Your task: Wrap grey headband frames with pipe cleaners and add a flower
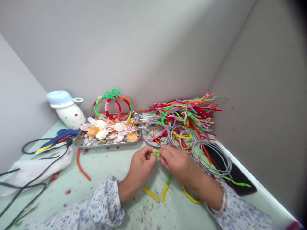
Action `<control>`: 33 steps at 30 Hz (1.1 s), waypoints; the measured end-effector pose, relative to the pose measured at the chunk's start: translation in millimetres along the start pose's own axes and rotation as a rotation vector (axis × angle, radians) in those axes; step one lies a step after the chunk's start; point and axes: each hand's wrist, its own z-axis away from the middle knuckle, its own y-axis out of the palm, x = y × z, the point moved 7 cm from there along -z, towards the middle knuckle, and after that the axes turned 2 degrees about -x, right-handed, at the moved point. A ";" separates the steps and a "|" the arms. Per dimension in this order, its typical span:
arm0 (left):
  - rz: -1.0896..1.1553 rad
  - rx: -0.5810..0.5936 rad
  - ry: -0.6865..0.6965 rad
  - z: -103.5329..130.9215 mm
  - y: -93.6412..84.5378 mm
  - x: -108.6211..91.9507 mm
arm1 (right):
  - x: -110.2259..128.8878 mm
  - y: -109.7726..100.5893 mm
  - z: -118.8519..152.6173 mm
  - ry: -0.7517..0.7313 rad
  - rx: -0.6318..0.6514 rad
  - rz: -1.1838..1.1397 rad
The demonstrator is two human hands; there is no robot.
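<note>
Both hands meet over the middle of the table, pinching a small lime-green pipe cleaner (155, 151) that is bent into little loops. My left hand (142, 163) grips it from the left between thumb and fingers. From the right, my right hand (176, 161) closes its fingertips on the same piece. Below the hands lies a wire wrapped in yellow pipe cleaner (151, 194), with a yellow and green wrapped end (165, 191) beside it. A yellow curve (190, 196) shows partly under my right forearm.
A metal tray (107, 145) of seashells stands behind, with pipe-cleaner hoops (120, 103) on it. To the right are a heap of pipe cleaners (184, 111), grey wire coils (211, 156) and a dark phone-like slab (240, 174). Left are a bottle (68, 111), pliers (59, 135) and black cables (35, 180).
</note>
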 end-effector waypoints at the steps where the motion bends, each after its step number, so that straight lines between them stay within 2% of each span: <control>1: -0.012 0.001 0.003 0.6 0.3 -0.2 | 0.9 -1.2 -0.6 -0.006 -0.002 0.004; 6: 0.011 0.017 0.003 -1.0 1.8 1.3 | -1.9 0.4 -0.2 0.012 -0.012 -0.065; 11: 0.092 0.009 -0.046 -7.6 -1.6 7.2 | -14.4 3.9 1.0 0.141 -0.062 -0.303; 15: 0.088 -0.005 -0.035 -8.6 -4.5 7.2 | -19.9 3.7 0.8 0.197 -0.099 -0.394; 19: 0.052 -0.018 -0.002 -5.8 -4.9 4.9 | -17.7 2.0 0.1 0.165 -0.108 -0.389; 25: 0.011 -0.055 0.069 -2.1 -6.9 4.4 | -6.2 -5.9 -2.8 0.061 -0.092 -0.264; 33: 0.056 -0.052 0.063 -2.3 -5.0 2.1 | -2.5 -14.0 -2.1 0.023 -0.144 -0.284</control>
